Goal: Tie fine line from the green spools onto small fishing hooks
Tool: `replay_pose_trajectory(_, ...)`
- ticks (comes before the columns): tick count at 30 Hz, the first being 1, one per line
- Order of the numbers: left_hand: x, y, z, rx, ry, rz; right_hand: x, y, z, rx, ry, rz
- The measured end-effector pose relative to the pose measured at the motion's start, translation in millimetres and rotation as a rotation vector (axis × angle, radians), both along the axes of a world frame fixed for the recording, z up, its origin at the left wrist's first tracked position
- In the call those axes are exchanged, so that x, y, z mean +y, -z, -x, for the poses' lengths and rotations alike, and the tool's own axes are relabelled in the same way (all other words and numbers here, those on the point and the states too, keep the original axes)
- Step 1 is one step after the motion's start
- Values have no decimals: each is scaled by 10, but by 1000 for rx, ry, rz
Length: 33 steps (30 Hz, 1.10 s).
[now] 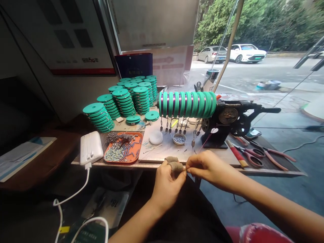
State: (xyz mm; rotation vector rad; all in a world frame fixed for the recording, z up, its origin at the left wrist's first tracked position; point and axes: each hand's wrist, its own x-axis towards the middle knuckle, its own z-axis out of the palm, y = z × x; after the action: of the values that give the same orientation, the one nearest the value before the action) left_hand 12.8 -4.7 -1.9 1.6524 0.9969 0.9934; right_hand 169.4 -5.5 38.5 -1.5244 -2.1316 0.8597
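Observation:
My left hand (168, 182) and my right hand (209, 168) meet fingertip to fingertip just off the table's front edge. Both are closed in a pinch, and whatever lies between the fingers is too small to make out. Worn cloth finger covers (174, 166) wrap two fingers of the left hand. Beyond them, a row of green foam spools (187, 104) wound with purple line sits on the shaft of a black hand-crank winder (227, 116). From the spools hang several small springs and metal weights (180, 131). Below these stands a round dish of small grey pieces (179, 139).
Stacks of wound green spools (124, 101) fill the back left. An orange tray (135, 155) holds small tubes and metal parts, beside a white power bank (91, 148) with a cable. Scissors (253, 157) and pink-handled pliers (277, 158) lie at the right edge.

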Motion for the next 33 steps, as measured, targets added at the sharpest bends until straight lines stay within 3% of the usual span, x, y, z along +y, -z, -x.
replay_pose_trajectory(8,39,116,-49,-163,6,244,-62,76,62,-88,38,-164)
replay_pose_trajectory(13,53,89,-34,-262,29,389,-143,164,-13,-54,26,-278)
replay_pose_trajectory(18,-3,10,-25,-343,67,598,-371,454,-116,190,249,-643)
replay_pose_trajectory(23,-65,-32,-36,-394,41,609,-472,598,91,277,216,-854)
replay_pose_trajectory(29,-65,-48,-29,-428,71,593,-510,468,157,315,232,-855)
replay_pose_trajectory(33,-66,-41,-34,-456,76,637,-524,536,40,262,287,-893)
